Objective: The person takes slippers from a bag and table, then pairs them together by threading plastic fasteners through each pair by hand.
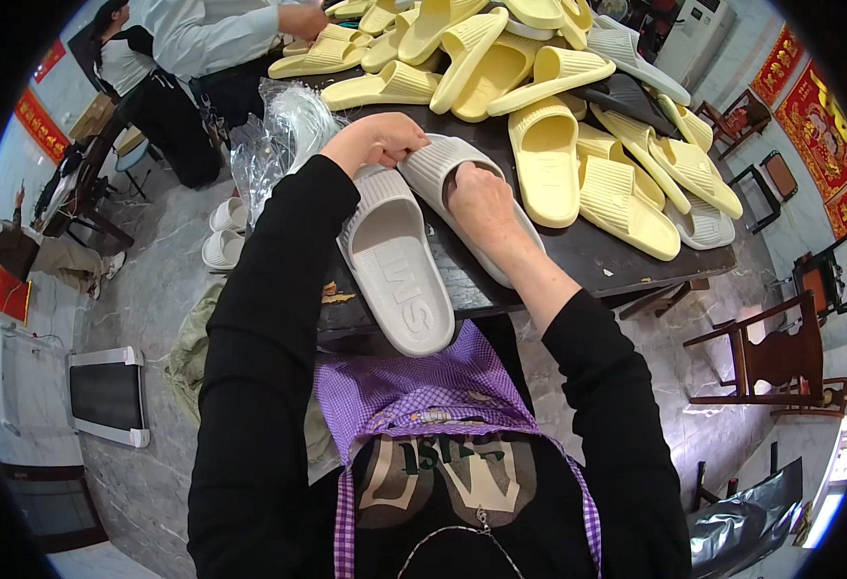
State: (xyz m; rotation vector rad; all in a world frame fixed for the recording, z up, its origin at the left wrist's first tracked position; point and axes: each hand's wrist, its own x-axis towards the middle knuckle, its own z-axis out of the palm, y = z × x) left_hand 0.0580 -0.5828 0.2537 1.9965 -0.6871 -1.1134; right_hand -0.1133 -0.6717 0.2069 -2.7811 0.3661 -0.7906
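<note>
- Far left, a second grey slipper (395, 265) lies untouched, overhanging the dark bench (597, 253).
- Our left hand (377, 141) pinches the grey slide slipper (462, 193) at its far end, fingers clenched on it.
- Our right hand (481, 205) presses under the strap; we judge an inspection under way.
- Yellow slippers (549, 159) pile on the right.

slippers in hand (399, 261): pale grey, ribbed.
slipper pile (549, 145): pale yellow, with a few grey among them.
table (597, 256): dark brown, nearly black.
apron (433, 386): purple-and-white check.
sleeves (269, 318): black.
wall hangings (814, 116): red with gold.
chairs (780, 357): dark reddish wood.
floor (153, 289): grey marbled.
</note>
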